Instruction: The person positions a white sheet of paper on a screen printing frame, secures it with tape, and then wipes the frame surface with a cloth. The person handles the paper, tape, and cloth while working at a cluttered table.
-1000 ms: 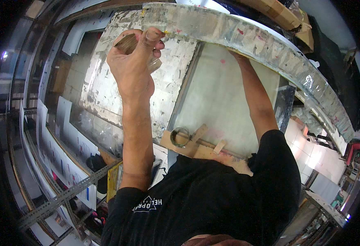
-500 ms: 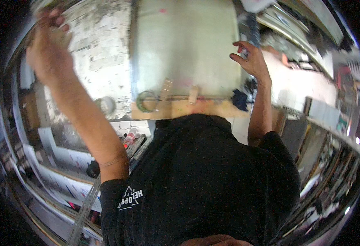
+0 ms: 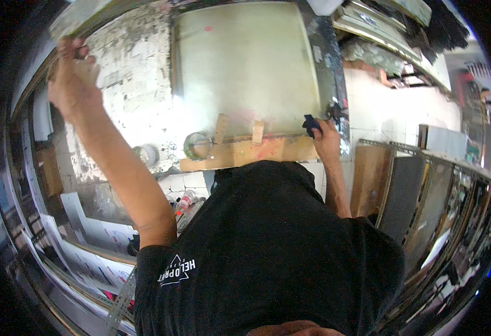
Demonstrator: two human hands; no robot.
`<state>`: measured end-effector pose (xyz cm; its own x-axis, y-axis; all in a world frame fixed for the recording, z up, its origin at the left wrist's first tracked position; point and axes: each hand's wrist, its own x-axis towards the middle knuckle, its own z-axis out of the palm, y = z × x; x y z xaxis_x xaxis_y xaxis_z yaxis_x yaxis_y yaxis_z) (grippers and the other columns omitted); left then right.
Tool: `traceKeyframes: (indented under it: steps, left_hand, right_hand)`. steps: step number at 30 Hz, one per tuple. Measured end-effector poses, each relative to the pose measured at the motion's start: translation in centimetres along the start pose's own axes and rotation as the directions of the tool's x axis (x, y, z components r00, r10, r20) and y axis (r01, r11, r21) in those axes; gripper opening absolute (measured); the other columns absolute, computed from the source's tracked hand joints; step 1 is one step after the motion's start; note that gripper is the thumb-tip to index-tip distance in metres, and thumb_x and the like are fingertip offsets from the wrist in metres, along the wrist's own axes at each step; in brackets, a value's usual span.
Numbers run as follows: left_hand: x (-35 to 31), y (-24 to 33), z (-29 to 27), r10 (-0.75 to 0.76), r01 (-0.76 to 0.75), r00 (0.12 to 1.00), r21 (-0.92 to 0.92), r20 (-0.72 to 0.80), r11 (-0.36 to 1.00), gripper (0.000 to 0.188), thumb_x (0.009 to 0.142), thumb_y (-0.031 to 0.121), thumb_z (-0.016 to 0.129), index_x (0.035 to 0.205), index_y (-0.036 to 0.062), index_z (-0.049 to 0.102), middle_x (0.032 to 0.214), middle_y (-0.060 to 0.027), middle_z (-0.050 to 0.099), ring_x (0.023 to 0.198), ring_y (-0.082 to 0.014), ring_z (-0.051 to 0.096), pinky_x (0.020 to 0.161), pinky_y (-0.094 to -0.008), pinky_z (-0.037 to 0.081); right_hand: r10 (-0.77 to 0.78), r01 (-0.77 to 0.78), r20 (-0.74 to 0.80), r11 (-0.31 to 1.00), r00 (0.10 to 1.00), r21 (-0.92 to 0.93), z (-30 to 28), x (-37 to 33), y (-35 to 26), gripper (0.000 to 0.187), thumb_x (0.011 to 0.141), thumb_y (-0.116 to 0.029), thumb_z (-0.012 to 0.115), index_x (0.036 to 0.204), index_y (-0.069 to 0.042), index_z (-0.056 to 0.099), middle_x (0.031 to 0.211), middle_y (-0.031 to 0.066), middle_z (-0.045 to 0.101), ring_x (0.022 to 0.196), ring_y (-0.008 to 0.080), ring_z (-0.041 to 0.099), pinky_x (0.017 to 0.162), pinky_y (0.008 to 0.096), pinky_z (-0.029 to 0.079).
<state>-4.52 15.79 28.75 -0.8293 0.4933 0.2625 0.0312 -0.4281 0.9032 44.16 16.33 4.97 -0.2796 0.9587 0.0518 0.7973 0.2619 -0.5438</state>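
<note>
At the right front corner of a large pale, greenish panel (image 3: 245, 67), my right hand (image 3: 326, 140) grips a crumpled dark navy rag (image 3: 312, 124). My left hand (image 3: 76, 92) is raised at the far left, its fingers curled beside the end of a pale, long-edged board (image 3: 80, 19). Whatever lies within those fingers is too blurred to name. Along the panel's front edge runs a tan wooden strip (image 3: 279, 148) with pink stains. Two small wooden pieces (image 3: 221, 129) and a round, green-rimmed container (image 3: 198, 147) rest there.
A white, paint-spotted surface (image 3: 128, 73) lies left of the panel, with a pale round tub (image 3: 145, 155) near its front. A clear bottle (image 3: 185, 199) lies below. Racks of upright boards (image 3: 402, 185) stand at right, and shelves with white sheets (image 3: 97, 235) at left.
My right hand has come down toward me and closed on the dark rag, lifting it off the wooden strip's right end. My left hand stays raised at the far left, slightly lower in view.
</note>
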Motion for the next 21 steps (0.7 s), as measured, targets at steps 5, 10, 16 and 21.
traceKeyframes:
  steps: [5,10,16,21]
  left_hand:
    - [-0.5,-0.1,0.1,0.024,-0.024,1.000,0.013,0.005,1.000,0.027,0.080,0.017,0.080,0.090,-0.0032,0.065,0.081,-0.0138,0.069,0.066,-0.0148,0.063,0.051,-0.0231,0.047]
    - [-1.0,0.6,0.5,-0.001,0.003,0.999,0.055,-0.033,0.999,0.031,0.078,0.020,0.082,0.089,-0.0037,0.066,0.081,-0.0127,0.070,0.066,-0.0140,0.063,0.051,-0.0229,0.046]
    - [-0.6,0.5,1.0,0.021,-0.020,0.999,-0.024,0.041,1.000,0.025,0.082,0.018,0.079,0.087,-0.0030,0.066,0.080,-0.0141,0.069,0.066,-0.0136,0.062,0.053,-0.0223,0.047]
    - [0.4,0.1,-0.2,0.006,-0.006,0.995,-0.004,0.098,1.000,0.028,0.089,0.025,0.071,0.094,-0.0013,0.063,0.090,-0.0144,0.068,0.073,-0.0172,0.061,0.058,-0.0261,0.050]
  right_hand:
    - [0.034,-0.023,-0.051,0.976,0.998,0.216,2.7,9.1,-7.7,0.025,0.083,-0.006,0.067,0.107,-0.003,0.062,0.092,0.0209,0.063,0.089,0.0427,0.063,0.075,0.0478,0.051]
    - [-0.363,0.343,0.051,0.910,0.930,0.234,15.0,19.7,-12.4,0.024,0.083,-0.018,0.069,0.104,-0.007,0.063,0.100,0.0188,0.062,0.090,0.0383,0.064,0.077,0.0457,0.053]
    - [-0.415,0.417,-0.124,0.909,0.901,-0.017,22.4,34.8,-17.3,0.022,0.085,-0.025,0.065,0.100,-0.009,0.067,0.099,0.0153,0.062,0.091,0.0351,0.062,0.077,0.0460,0.052]
    - [-0.472,0.472,0.007,0.882,0.882,-0.008,26.4,32.9,-19.1,0.023,0.087,-0.026,0.064,0.098,-0.006,0.066,0.099,0.0152,0.059,0.092,0.0345,0.061,0.080,0.0440,0.052]
